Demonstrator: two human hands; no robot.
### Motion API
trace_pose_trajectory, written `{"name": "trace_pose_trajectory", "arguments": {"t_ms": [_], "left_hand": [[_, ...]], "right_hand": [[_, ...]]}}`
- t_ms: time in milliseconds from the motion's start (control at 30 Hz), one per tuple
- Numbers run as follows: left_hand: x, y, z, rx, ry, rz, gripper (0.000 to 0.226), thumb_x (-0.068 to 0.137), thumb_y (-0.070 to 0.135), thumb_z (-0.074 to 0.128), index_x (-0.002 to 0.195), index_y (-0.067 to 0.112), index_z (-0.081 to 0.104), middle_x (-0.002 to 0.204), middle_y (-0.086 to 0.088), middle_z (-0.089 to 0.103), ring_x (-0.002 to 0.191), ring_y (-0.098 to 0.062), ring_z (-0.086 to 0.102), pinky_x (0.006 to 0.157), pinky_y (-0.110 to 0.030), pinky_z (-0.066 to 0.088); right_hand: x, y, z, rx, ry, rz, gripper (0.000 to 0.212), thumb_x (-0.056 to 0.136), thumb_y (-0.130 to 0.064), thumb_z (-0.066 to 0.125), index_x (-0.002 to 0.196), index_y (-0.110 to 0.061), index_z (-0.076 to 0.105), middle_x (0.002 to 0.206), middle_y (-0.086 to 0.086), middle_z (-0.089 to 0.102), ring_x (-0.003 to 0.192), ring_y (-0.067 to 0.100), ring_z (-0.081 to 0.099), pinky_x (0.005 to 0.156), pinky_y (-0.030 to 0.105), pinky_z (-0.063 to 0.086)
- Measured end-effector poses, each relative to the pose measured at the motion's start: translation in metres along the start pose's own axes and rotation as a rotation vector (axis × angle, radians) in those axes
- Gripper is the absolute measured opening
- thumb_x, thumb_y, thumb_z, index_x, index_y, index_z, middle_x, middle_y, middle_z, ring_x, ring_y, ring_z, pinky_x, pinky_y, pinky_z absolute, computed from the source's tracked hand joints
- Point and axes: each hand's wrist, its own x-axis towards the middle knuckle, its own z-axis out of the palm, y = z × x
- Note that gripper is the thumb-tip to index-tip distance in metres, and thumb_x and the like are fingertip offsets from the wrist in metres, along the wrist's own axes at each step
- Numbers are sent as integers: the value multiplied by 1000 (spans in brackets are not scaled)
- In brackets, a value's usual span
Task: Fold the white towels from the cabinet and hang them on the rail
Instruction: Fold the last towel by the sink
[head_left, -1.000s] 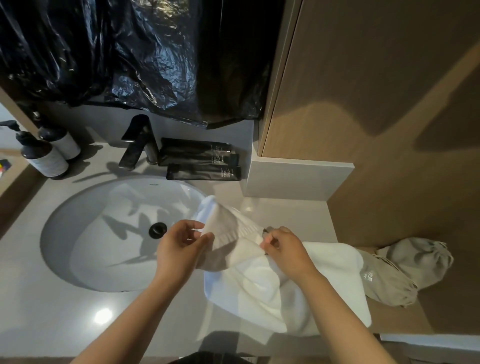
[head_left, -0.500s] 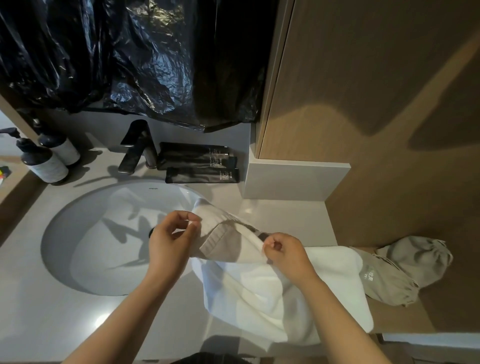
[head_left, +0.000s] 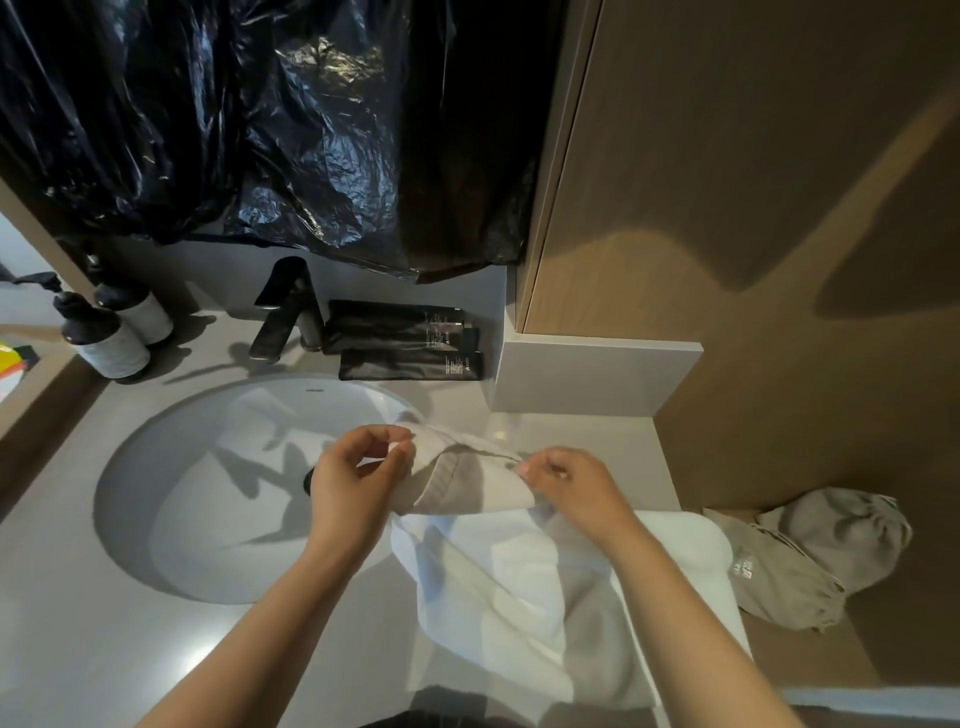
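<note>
White towel (head_left: 519, 587): on table (head_left: 72, 649) beside sink (head_left: 171, 519), far edge lifted. Left grip (head_left: 358, 483): thumb + finger pinch edge's left end. Right grip (head_left: 576, 493): pinches right end.

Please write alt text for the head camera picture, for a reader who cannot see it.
The left hand and the right hand each pinch a lifted edge of a white towel lying on a grey counter beside a round sink. Behind the sink are a black faucet and black tubes.
</note>
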Motion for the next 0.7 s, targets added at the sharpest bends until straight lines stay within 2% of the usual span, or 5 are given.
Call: {"name": "trace_pose_trajectory", "arguments": {"t_ms": [67, 200, 400, 600, 700], "left_hand": [[0, 1, -3, -1, -7, -5, 16, 87, 8, 68, 82, 23, 72, 71, 8, 70, 61, -6, 65, 52, -19, 50], [-1, 2, -7, 15, -30, -21, 13, 88, 9, 68, 86, 21, 73, 71, 6, 71, 62, -7, 67, 52, -18, 51], [0, 3, -8, 29, 12, -12, 15, 88, 9, 68, 84, 23, 73, 73, 2, 71, 60, -8, 66, 50, -18, 49], [17, 27, 0, -52, 123, 11, 12, 88, 13, 67, 88, 24, 72, 64, 8, 68, 47, 1, 58, 43, -12, 42], [27, 42, 4, -92, 157, 0, 10, 89, 23, 66, 85, 29, 72, 65, 13, 69, 50, -1, 59, 48, -21, 47]], "right_hand": [[1, 17, 14, -72, -51, 123, 25, 90, -36, 66, 106, -16, 66, 95, -6, 66, 86, 12, 63, 77, 25, 44], [0, 36, 32, -83, -67, 159, 19, 84, -32, 74, 74, -18, 66, 65, -7, 62, 63, 12, 58, 67, 26, 44], [-5, 36, 33, 148, 99, 195, 24, 85, -16, 73, 65, -14, 60, 63, 0, 62, 58, 17, 54, 67, 37, 51], [3, -42, -39, 172, 580, -224, 19, 91, -17, 65, 76, -7, 62, 78, -1, 58, 70, 13, 52, 64, 16, 40], [3, -90, -68, 202, 754, -452, 11, 93, -19, 64, 86, -11, 64, 88, 0, 60, 78, 1, 53, 68, 7, 39]]}}
